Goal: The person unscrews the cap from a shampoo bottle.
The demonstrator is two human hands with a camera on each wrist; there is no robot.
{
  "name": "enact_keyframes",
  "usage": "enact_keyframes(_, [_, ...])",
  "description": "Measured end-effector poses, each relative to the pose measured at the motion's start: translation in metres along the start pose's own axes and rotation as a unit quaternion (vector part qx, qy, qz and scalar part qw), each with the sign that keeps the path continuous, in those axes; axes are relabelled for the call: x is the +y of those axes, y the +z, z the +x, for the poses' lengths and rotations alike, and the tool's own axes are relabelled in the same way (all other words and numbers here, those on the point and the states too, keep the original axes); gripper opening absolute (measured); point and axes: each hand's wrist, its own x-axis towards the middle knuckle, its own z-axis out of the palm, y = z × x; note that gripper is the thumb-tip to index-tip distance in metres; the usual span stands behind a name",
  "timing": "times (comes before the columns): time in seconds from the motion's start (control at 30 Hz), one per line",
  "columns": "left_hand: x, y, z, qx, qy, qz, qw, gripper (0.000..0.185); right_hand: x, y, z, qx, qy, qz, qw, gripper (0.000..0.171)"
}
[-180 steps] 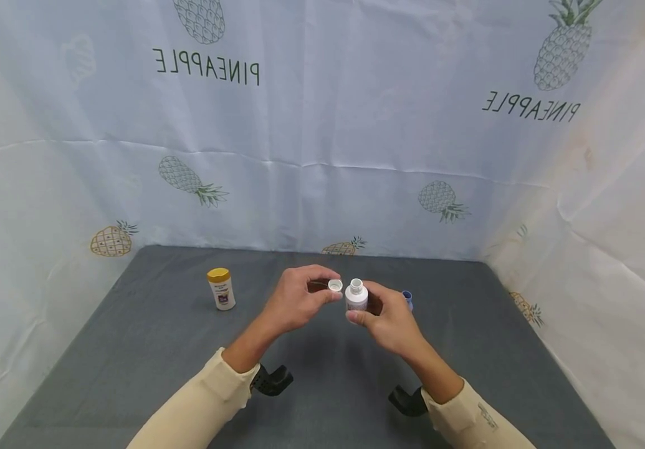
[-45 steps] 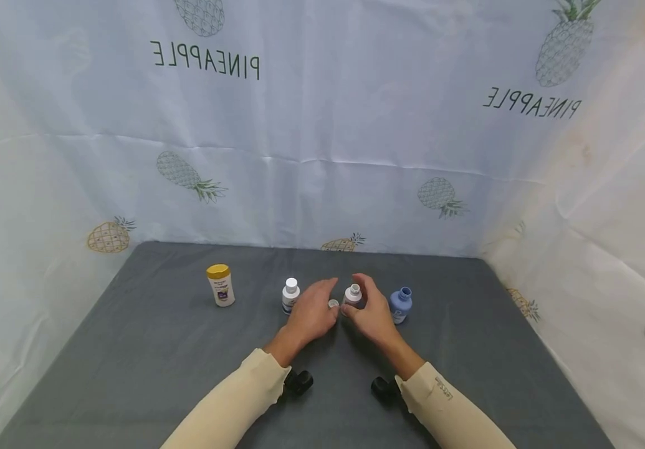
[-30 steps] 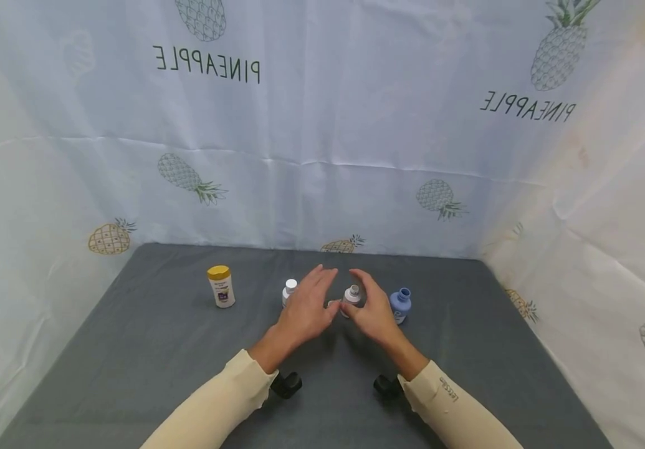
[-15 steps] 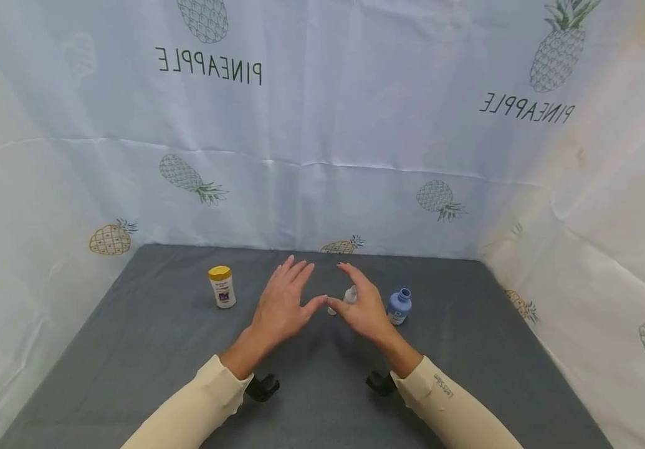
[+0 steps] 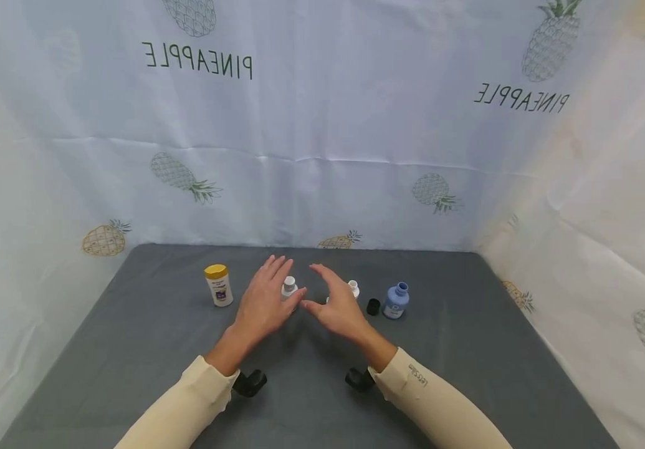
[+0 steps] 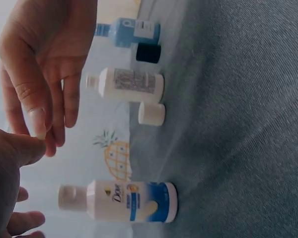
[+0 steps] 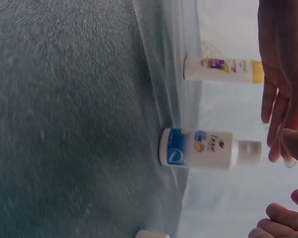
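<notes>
I see the left hand (image 5: pixel 262 305) and right hand (image 5: pixel 336 308) empty, fingers loosely extended. The capped white bottle (image 5: pixel 289 285) stands upright on the table (image 5: pixel 300 408), just beyond the left hand, which is the nearer one.

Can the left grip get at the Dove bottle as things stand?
Likely yes: the left grip looks empty, and nothing visible stands between it and the upright Dove bottle, though the right grip hovers close by.
</notes>
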Motion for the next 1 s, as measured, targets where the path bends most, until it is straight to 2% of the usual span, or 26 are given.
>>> enact_keyframes(0.27, [-0.011,0.004,-0.001,-0.034,-0.041,-0.063,0.9966,0.064,0.004,0.015,0.005,-0.028,0.033,0.016,0.999,0.073])
enact_keyframes(0.5, [-0.019,0.009,0.001,-0.023,-0.055,-0.098,0.9934,0.056,0.009,0.028,0.008,-0.031,0.054,0.027,0.998,0.073])
enact_keyframes(0.73, [-0.027,0.011,0.002,-0.038,-0.08,-0.122,0.9886,0.053,0.014,0.04,0.013,-0.038,0.055,0.048,0.997,0.068])
enact_keyframes(0.83, [-0.03,0.012,0.002,-0.041,-0.085,-0.136,0.9863,0.05,0.016,0.046,0.016,-0.044,0.062,0.057,0.996,0.065])
enact_keyframes(1.0, [-0.033,0.013,0.003,-0.04,-0.074,-0.159,0.9837,0.046,0.016,0.054,0.021,-0.048,0.069,0.059,0.995,0.062])
